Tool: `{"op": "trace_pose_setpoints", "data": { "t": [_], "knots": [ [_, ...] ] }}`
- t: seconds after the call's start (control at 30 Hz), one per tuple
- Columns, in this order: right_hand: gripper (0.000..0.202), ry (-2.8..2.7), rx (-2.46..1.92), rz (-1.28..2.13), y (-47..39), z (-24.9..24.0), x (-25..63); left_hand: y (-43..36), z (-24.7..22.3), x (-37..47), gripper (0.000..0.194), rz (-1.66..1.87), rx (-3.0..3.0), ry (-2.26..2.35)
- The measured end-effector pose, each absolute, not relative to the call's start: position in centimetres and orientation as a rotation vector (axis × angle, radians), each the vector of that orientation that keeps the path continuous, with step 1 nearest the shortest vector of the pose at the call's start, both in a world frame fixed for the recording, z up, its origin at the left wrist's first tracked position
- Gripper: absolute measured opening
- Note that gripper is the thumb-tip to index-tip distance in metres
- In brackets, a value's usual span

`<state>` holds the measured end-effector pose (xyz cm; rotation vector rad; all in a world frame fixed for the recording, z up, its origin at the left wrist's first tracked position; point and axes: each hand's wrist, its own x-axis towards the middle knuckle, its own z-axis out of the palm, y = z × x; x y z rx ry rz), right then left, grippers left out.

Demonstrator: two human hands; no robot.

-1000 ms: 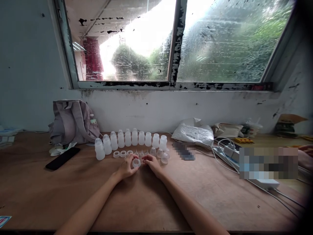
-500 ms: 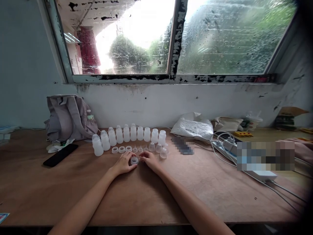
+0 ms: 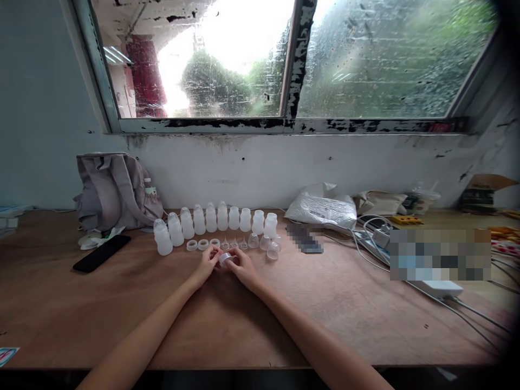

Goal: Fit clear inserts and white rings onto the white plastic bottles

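Observation:
Between my two hands is a small whitish bottle collar ring (image 3: pixel 225 259), tilted and partly covered by fingers. My left hand (image 3: pixel 209 262) grips its left side, and my right hand (image 3: pixel 242 265) is closed on its right side. Just beyond, several loose collar rings (image 3: pixel 192 245) lie in a row beside clear nipples (image 3: pixel 234 245). Clear domed caps (image 3: pixel 273 251) are grouped to the right of them. Behind these stands a curved row of frosted baby bottles (image 3: pixel 210 218); those on the left wear caps, and those on the right have none.
A grey backpack (image 3: pixel 116 189) leans on the wall at left, with a black phone (image 3: pixel 102 253) before it. Toward the right are a silver pouch (image 3: pixel 323 208), a beige pouch (image 3: pixel 382 202), and a white power strip (image 3: pixel 436 283) with trailing cables.
The ring was flat near the table between my hands; now it is tilted up and held by both. My right hand has closed in on it. The view has shifted slightly.

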<state>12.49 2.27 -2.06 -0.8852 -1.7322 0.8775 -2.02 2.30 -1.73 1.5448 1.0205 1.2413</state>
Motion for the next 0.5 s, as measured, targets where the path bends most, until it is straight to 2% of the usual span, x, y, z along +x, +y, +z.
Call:
{"op": "trace_pose_setpoints", "data": {
  "t": [0.13,0.33,0.5],
  "knots": [
    [0.006,-1.732,-0.984,0.649,2.3,-2.0,12.4,2.3,-2.3,-1.5,0.030,1.257,1.467,1.038],
    [0.005,-1.700,-1.042,0.580,2.7,-1.9,12.9,2.0,-2.1,-1.6,0.031,1.268,1.497,0.993],
    [0.006,-1.770,-1.068,0.473,2.7,-1.6,13.1,1.1,-1.1,-1.4,0.021,1.173,1.466,0.958]
  ]
}}
